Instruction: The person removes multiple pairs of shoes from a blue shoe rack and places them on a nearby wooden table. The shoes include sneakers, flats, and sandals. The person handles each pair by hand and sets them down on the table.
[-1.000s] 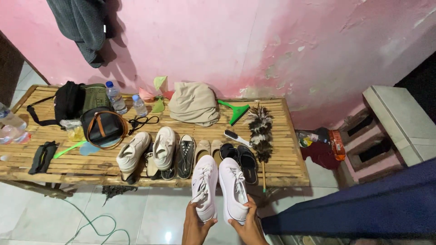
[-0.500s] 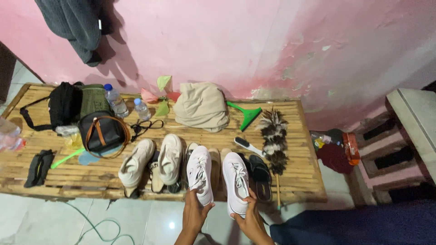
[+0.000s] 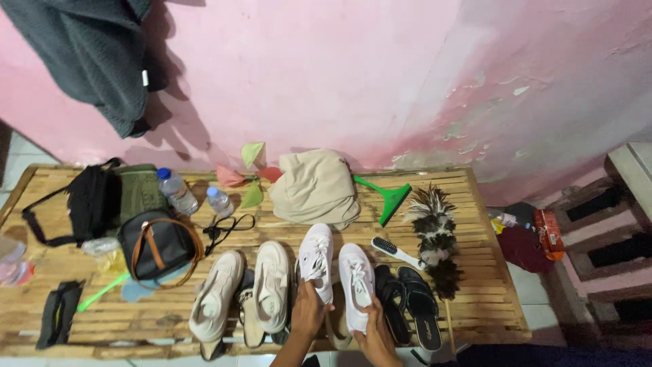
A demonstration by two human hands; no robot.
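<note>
Head view: left hand (image 3: 309,314) and right hand (image 3: 375,329) each grip one of two white sneakers (image 3: 355,285) on the bamboo bench (image 3: 489,285), beside two black sandals (image 3: 407,306).

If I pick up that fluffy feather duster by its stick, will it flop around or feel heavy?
The feather duster probably feels light, since most of it is loose black-and-white feathers. The feathers would likely sway and bend, while the thin wooden stick looks stiff enough to stay straight. Lying flat on the slatted bamboo bench, it seems unlikely to roll far.
</note>
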